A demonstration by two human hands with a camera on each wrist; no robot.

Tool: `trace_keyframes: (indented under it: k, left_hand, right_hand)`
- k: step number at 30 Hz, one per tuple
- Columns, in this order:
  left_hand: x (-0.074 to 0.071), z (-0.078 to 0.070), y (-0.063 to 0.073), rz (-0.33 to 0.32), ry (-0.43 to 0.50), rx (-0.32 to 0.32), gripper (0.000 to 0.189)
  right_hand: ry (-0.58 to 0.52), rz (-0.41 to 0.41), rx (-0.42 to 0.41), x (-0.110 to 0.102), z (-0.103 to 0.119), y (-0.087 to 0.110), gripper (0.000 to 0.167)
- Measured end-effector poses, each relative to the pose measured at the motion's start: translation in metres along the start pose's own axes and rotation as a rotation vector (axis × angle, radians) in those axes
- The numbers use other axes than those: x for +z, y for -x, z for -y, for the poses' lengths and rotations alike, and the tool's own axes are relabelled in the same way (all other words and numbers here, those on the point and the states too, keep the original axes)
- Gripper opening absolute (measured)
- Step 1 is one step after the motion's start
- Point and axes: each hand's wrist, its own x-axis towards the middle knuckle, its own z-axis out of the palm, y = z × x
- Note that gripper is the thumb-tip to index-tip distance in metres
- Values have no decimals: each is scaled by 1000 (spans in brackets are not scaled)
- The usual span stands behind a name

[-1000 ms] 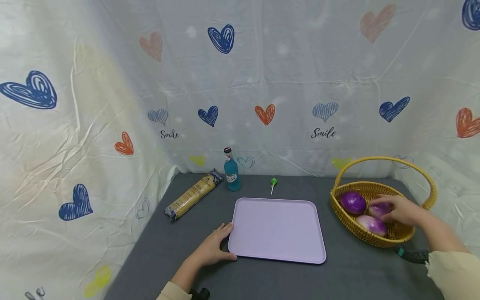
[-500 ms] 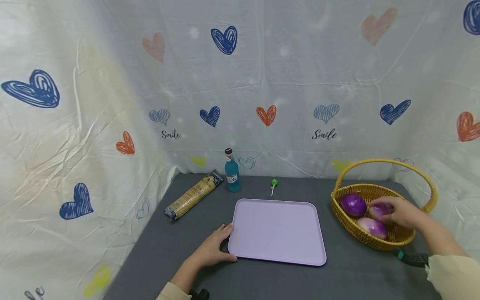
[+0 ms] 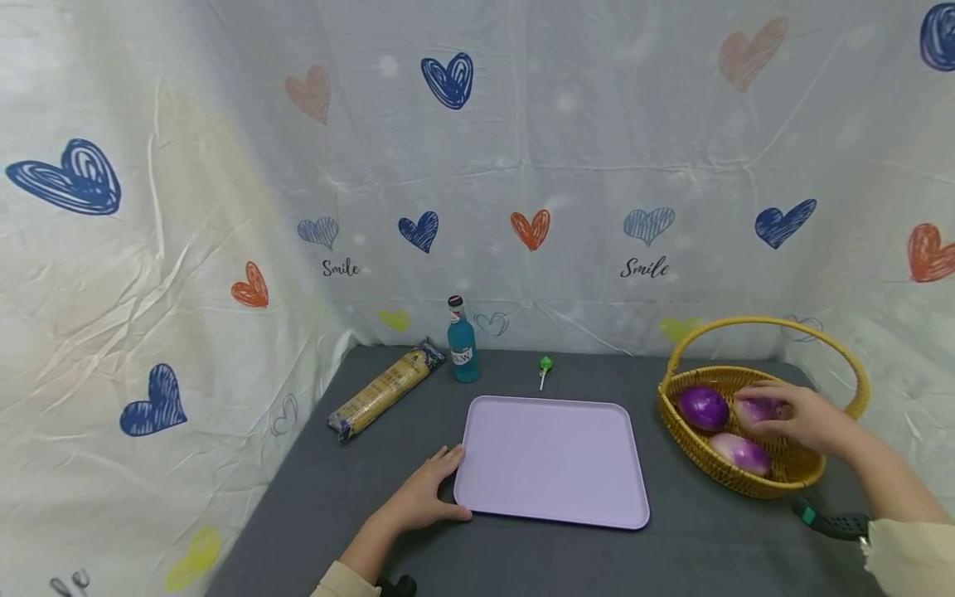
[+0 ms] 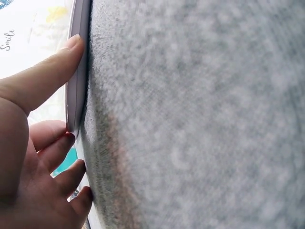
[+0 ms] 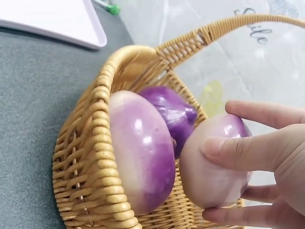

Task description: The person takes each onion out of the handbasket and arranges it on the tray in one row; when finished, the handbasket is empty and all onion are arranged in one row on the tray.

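Observation:
My right hand (image 3: 809, 419) holds a pale purple-and-white onion (image 5: 212, 186) inside the yellow wicker basket (image 3: 709, 468), its thumb on the near face and fingers round the other side. Beside it in the basket are a dark purple onion (image 3: 703, 407) and a paler, larger onion (image 3: 740, 454). At the front-left corner of the lilac tray (image 3: 552, 460), my left hand (image 3: 421, 489) spreads its thumb along the front edge, with fingers touching the left edge. In the left wrist view the thumb (image 4: 57, 69) rests against the tray's rim.
Behind the tray stand a blue bottle (image 3: 462, 344) and a green lollipop (image 3: 546, 365). A yellow packet of noodles (image 3: 384, 390) lies at the left. The basket's tall handle (image 3: 768, 319) arches over it. A heart-print cloth (image 3: 582, 149) hangs behind the grey table (image 3: 537, 564).
My right hand has shifted slightly up and to the right, with the onion in its fingers rising a little. My left hand stays in place at the tray.

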Motion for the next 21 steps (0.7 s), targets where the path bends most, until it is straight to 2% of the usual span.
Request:
trace_keyframes:
  k: [5,13,21]
  left_hand:
    - [0,-1,-1,6,2,-13,104]
    - [0,-1,-1,1,-7,-3,103]
    - [0,-3,0,5,-7,-21,104]
  right_hand:
    - [10,-14,-3,-3,8,4,53]
    - [1,-41,-20,-7,22,8,50]
    - [11,-72,-50,-8,34,9,52]
